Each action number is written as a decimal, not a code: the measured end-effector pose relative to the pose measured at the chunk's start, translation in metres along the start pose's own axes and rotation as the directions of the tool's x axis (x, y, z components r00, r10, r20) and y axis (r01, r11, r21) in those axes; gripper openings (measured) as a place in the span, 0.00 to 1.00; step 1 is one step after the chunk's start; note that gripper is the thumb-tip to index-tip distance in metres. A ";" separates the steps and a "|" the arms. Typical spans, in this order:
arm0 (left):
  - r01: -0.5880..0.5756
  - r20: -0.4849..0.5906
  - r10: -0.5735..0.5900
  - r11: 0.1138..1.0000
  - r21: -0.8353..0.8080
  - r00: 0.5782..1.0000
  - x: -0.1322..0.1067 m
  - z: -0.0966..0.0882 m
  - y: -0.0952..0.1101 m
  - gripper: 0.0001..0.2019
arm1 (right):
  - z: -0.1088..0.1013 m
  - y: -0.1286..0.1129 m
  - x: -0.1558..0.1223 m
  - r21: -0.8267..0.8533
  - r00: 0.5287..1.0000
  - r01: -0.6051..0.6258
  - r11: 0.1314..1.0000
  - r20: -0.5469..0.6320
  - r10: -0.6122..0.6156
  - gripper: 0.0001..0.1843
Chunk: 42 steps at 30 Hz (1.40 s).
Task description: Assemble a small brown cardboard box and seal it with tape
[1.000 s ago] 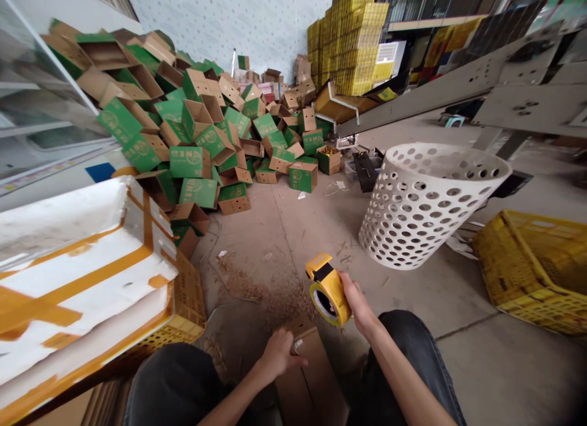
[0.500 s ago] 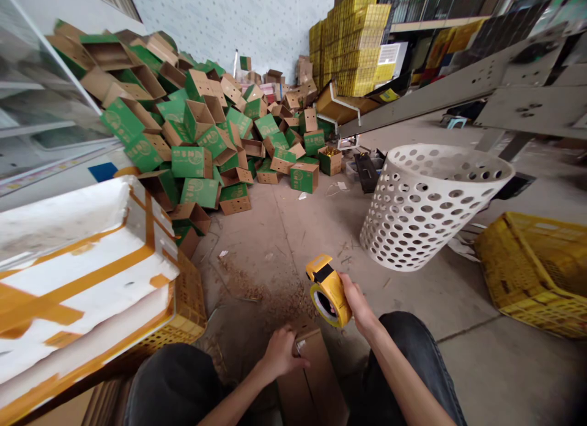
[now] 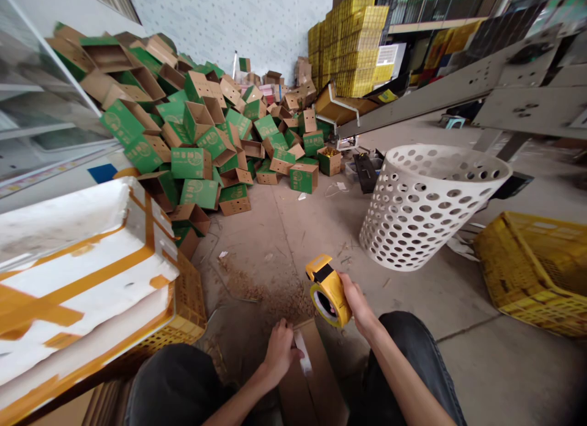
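**Head view: yellow tape dispenser (image 3: 328,294) held above a cardboard carton (image 3: 314,380)**

The right hand (image 3: 360,304) grips the dispenser, its fingers closed around the body of the roll. The left hand (image 3: 279,352) rests at the carton's far end, its fingers (image 3: 288,334) bunched together just beside a pale strip (image 3: 302,352); whether they pinch the strip cannot be told. The carton sits on the concrete floor (image 3: 270,218) between the person's dark-trousered knees (image 3: 174,383), next to brown scraps (image 3: 261,291). To its left, a white tray with orange tape (image 3: 77,267) rests on a yellow plastic crate (image 3: 190,304). To its right stand a tilted white perforated basket (image 3: 426,212) and a second yellow crate (image 3: 532,273). Farther off lies a heap of green-and-kraft cartons (image 3: 192,132).
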<state>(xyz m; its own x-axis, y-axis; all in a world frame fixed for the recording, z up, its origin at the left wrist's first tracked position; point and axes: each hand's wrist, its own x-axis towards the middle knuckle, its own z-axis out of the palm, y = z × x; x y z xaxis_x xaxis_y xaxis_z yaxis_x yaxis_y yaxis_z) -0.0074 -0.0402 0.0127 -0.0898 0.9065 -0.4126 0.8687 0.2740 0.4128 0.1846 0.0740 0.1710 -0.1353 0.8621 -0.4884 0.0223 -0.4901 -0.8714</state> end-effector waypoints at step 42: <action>0.198 -0.122 -0.215 0.970 -0.143 0.969 0.097 -0.030 -0.030 0.04 | -0.001 -0.006 -0.005 -0.014 1.000 0.021 1.000 0.001 -0.021 0.27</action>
<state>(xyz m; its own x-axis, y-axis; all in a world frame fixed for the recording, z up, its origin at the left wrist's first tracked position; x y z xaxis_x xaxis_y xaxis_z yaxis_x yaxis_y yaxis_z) -0.0571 0.0493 -0.0155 -0.3335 0.8584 -0.3898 0.7547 0.4909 0.4352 0.1863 0.0729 0.1783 -0.1369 0.8719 -0.4701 0.0334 -0.4703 -0.8819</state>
